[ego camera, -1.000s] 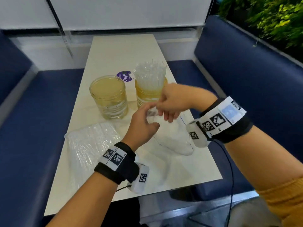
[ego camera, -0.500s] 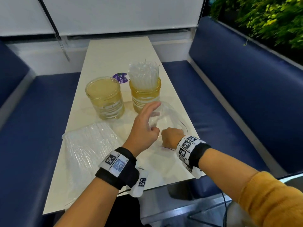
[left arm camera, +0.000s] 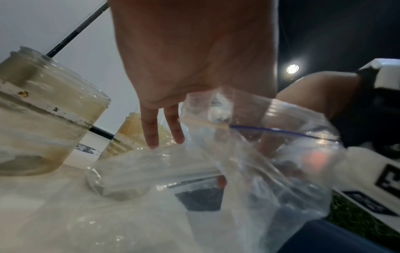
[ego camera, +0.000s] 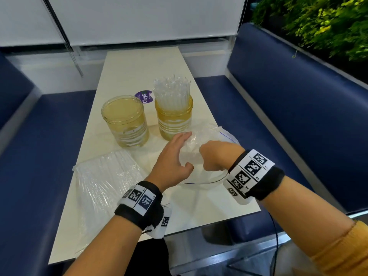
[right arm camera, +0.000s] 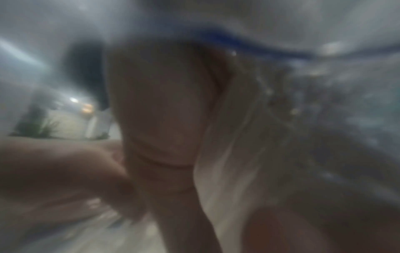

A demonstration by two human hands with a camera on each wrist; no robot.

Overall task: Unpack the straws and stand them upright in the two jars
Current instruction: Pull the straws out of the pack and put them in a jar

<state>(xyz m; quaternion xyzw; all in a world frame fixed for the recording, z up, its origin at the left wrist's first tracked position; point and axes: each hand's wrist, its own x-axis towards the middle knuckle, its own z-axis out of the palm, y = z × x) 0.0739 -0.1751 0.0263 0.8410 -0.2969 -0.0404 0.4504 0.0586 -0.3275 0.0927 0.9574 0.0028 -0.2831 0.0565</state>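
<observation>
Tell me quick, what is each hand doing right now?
Left hand: open, straight fingers touching the clear plastic bag.
Right hand: reached into the bag; its fingers are hidden, so open or closed cannot be told.

Cream table (ego camera: 139, 62), blue bench seats (ego camera: 288, 100), purple sticker (ego camera: 143, 97), green foliage (ego camera: 328, 22)

Straws, two jars, straw bags on table

Left jar (ego camera: 125, 121): amber glass, upright, mid-frame, no straws inside. Right jar (ego camera: 173, 118): same kind, just beside it, packed with clear straws (ego camera: 172, 91) standing upright. Unopened straw pack (ego camera: 105, 176): flat, lower left. Zip bag (ego camera: 201, 152): clear, crumpled, centre.
</observation>
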